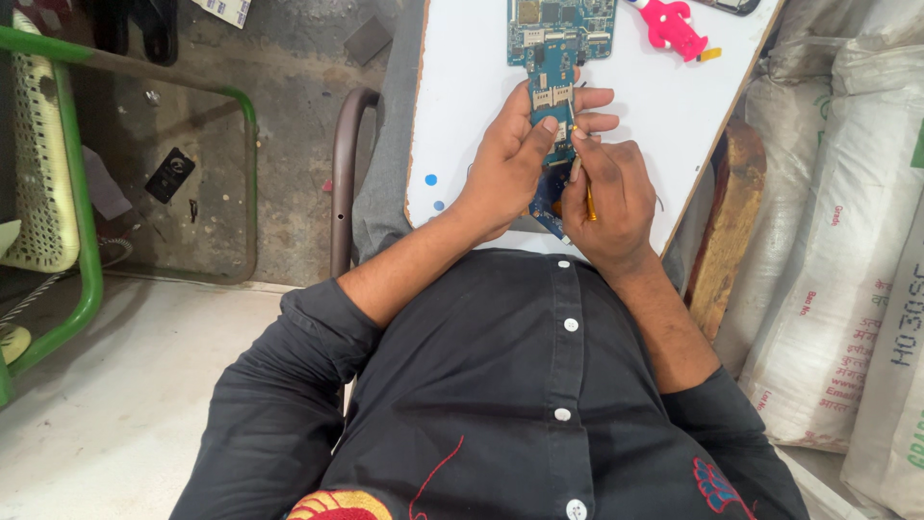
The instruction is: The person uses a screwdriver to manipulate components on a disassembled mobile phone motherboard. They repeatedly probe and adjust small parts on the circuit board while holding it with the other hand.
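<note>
Clearly the circuit board (552,91) is a light, thin, stiff thing, and I judge it fragile: the small parts soldered on its blue face would not bear pressing or bending, so the bare edges are the safe place to take it. It lies on the white surface (462,116), reaching from the far edge of the picture down to the hands, its near end hidden beneath them.

The left hand (515,159) is curled over the narrow lower part of the board, fingers wrapped along its right edge and the thumb pressed flat on its face, pinning it down. The right hand (611,197) is clenched about a slim tool (582,178) with a yellowish handle, held like a pen, tip set on the board just beside the left thumb; the tip itself is too small to make out.

A pink toy-like thing (674,26) lies well apart at the far right of the surface. White sacks (847,241) stand to the right, a green-framed chair (58,173) to the left
</note>
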